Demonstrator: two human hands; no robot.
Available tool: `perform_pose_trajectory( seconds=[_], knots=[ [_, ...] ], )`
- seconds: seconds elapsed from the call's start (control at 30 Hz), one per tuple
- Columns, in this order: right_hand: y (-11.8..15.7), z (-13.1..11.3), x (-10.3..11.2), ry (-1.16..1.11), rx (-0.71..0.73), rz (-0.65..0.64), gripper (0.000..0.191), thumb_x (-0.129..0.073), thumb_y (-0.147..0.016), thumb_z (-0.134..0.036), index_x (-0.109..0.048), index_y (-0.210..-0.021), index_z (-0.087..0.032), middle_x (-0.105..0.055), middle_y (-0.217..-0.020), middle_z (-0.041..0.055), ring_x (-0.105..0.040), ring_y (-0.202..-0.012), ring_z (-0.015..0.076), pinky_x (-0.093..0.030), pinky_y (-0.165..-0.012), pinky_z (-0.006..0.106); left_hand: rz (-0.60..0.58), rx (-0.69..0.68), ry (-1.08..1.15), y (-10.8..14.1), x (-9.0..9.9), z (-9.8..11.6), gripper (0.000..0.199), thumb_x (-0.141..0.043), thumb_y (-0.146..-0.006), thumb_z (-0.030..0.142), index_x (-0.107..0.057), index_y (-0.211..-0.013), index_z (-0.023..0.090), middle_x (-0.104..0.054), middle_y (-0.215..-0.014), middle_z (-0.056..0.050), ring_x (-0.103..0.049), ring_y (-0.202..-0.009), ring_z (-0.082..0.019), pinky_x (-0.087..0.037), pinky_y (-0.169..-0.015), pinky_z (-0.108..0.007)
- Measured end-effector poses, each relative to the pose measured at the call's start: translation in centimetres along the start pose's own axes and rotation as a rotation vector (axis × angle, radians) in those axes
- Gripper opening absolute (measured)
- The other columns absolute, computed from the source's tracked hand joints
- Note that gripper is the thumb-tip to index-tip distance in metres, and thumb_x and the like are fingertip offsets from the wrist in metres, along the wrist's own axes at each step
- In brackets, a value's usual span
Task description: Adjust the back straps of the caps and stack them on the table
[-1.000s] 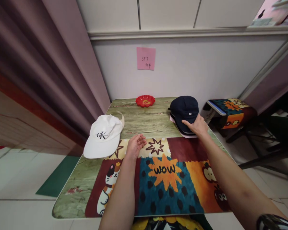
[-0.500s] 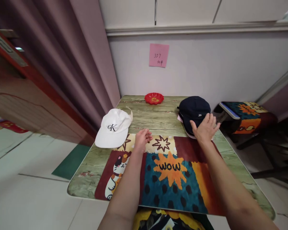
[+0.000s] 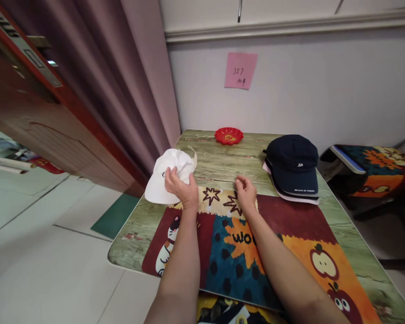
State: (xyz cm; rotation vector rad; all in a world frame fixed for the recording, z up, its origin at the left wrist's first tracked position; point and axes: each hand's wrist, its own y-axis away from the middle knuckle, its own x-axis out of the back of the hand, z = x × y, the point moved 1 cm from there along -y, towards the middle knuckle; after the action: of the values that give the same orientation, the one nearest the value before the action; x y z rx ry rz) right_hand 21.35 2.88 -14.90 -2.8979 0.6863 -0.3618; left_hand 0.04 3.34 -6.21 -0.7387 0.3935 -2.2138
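Observation:
A white cap (image 3: 158, 186) lies at the table's left side, its brim toward me. My left hand (image 3: 181, 186) is over the cap's front right part and hides most of the dark lettering. Its thumb and fingers are spread; I cannot tell how firmly they touch the cloth. Above the patterned mat (image 3: 219, 252), my right hand (image 3: 247, 193) has loosely curled fingers, slightly apart, with nothing visible in them. To its right sits a stack of caps, a navy cap (image 3: 292, 157) on top with small white lettering, lighter brims showing underneath.
A red scalloped dish (image 3: 228, 136) stands at the back of the wood-patterned table (image 3: 222, 157). A pink note (image 3: 240, 71) is on the wall behind. Left are a purple curtain (image 3: 135, 81) and a wooden door (image 3: 77, 139); right, a stool with a patterned cover (image 3: 381, 162).
My right hand has left the navy cap and moved left toward the middle. My left hand has moved left onto the white cap. The view has shifted slightly.

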Motion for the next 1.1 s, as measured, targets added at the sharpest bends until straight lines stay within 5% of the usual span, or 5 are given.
perform_pose_trajectory(
  seconds=[0.23, 0.4, 0.6, 0.87, 1.1],
  knots=[
    [0.3, -0.8, 0.6, 0.045, -0.015, -0.023, 0.047, -0.057, -0.087, -0.050, -0.073, -0.114, -0.014, -0.078, -0.104, 0.0116, -0.070, -0.091, 0.0252, -0.053, -0.087, 0.038, 0.129, 0.029, -0.287, -3.6, 1.2, -3.0, 0.040, -0.059, -0.092, 0.030, -0.060, -0.130, 0.018, -0.039, -0.158, -0.021, -0.033, -0.147, -0.038, -0.020, -0.118, -0.057],
    [0.4, -0.8, 0.5, 0.028, -0.015, -0.043, 0.047, -0.058, -0.086, -0.050, -0.073, -0.114, -0.015, -0.078, -0.104, 0.0112, -0.070, -0.090, 0.0249, -0.053, -0.088, 0.038, 0.055, 0.083, -0.332, -4.9, 1.8, -3.4, 0.037, -0.054, -0.093, 0.026, -0.066, -0.128, 0.019, -0.047, -0.153, -0.019, -0.045, -0.137, -0.040, -0.029, -0.113, -0.057],
    [0.4, -0.5, 0.5, 0.019, -0.018, -0.055, 0.046, -0.058, -0.086, -0.050, -0.072, -0.113, -0.016, -0.078, -0.106, 0.0112, -0.071, -0.091, 0.0253, -0.054, -0.089, 0.039, 0.042, 0.111, -0.366, -5.2, 2.2, -3.7, 0.020, -0.057, -0.091, 0.025, -0.073, -0.103, 0.021, -0.067, -0.128, -0.012, -0.055, -0.121, -0.035, -0.036, -0.105, -0.050],
    [0.6, -1.2, 0.6, 0.030, -0.012, -0.066, 0.045, -0.058, -0.086, -0.051, -0.073, -0.112, -0.017, -0.078, -0.103, 0.0106, -0.071, -0.089, 0.0259, -0.054, -0.085, 0.038, 0.025, 0.118, -0.391, -5.5, 2.6, -4.0, 0.022, -0.062, -0.088, 0.024, -0.072, -0.108, 0.023, -0.064, -0.127, -0.015, -0.053, -0.119, -0.037, -0.036, -0.100, -0.051],
    [0.4, -1.6, 0.3, 0.132, -0.012, -0.073, 0.042, -0.057, -0.087, -0.050, -0.075, -0.109, -0.018, -0.078, -0.095, 0.0091, -0.069, -0.080, 0.0260, -0.052, -0.080, 0.038, -0.089, 0.121, -0.479, -8.1, 3.3, -3.3, 0.009, -0.060, -0.086, 0.019, -0.068, -0.081, 0.017, -0.065, -0.111, -0.020, -0.056, -0.109, -0.041, -0.041, -0.093, -0.057]
  ],
)
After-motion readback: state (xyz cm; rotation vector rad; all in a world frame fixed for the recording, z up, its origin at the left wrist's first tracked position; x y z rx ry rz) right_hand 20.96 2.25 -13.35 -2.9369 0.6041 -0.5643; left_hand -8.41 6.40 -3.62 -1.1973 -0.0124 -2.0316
